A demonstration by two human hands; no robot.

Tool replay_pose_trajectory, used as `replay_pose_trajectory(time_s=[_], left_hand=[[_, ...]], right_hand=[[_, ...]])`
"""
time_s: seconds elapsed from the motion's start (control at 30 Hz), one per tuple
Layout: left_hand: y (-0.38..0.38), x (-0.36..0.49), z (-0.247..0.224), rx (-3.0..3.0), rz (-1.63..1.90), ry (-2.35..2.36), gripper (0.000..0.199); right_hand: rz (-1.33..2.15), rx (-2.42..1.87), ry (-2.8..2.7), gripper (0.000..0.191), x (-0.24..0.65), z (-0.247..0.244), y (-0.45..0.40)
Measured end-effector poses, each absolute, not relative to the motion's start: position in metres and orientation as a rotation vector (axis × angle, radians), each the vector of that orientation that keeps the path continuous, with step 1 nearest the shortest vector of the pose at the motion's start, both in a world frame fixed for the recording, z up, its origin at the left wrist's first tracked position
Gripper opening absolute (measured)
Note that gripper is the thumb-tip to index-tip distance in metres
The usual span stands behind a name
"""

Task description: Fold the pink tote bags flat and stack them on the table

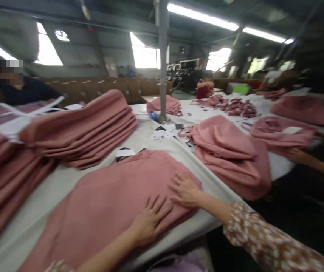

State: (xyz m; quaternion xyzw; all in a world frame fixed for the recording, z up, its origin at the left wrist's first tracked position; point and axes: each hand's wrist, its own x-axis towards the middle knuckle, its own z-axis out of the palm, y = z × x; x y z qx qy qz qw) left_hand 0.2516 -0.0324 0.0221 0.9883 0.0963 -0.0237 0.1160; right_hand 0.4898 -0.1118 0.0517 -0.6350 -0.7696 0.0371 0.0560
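A pink garment (pixel 107 192) lies spread on the white-covered table (pixel 150 249) in front of me. My left hand (pixel 150 219) rests flat on its near side with the fingers spread. Just right of it, my right hand (pixel 186 190) also lies flat on the cloth near the garment's right end, fingers apart. Neither hand grips anything. White and dark tags (pixel 124 152) sit at the garment's far edge.
Folded pink garments (pixel 85 128) are stacked at the left. More pink cloth (pixel 230 155) lies to the right, beside a co-worker's hand (pixel 295 155). A metal post (pixel 163 60) rises beyond loose tags (pixel 166 132). A person (pixel 25 88) is at the far left.
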Motion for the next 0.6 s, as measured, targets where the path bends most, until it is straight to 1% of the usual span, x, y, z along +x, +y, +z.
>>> replay_pose_trajectory(time_s=[0.13,0.23,0.3,0.4,0.5,0.53,0.6], left_hand=[[-0.034,0.260,0.037,2.720,-0.150,0.323,0.059],[-0.036,0.247,0.052,2.662,-0.167,0.286,0.060],[-0.036,0.221,0.065,2.672,-0.154,0.314,0.063],[-0.035,0.156,0.075,2.759,-0.141,0.544,0.071],[-0.033,0.089,0.054,2.893,-0.140,0.833,0.069],[-0.033,0.072,0.041,2.994,-0.091,0.836,0.069],[-0.031,0.050,0.014,3.257,0.122,0.802,0.069]], right_hand=[[0.084,-1.907,-2.379,0.067,0.497,0.027,-0.106],[-0.014,-1.924,-2.417,0.066,0.502,0.013,-0.106],[-0.067,-1.922,-2.422,0.065,0.505,0.008,-0.106],[-0.122,-1.916,-2.437,0.066,0.507,0.004,-0.105],[-0.194,-1.883,-2.463,0.067,0.507,0.000,-0.108],[-0.236,-1.869,-2.466,0.068,0.507,0.000,-0.109],[-0.356,-1.818,-2.478,0.073,0.507,0.000,-0.113]])
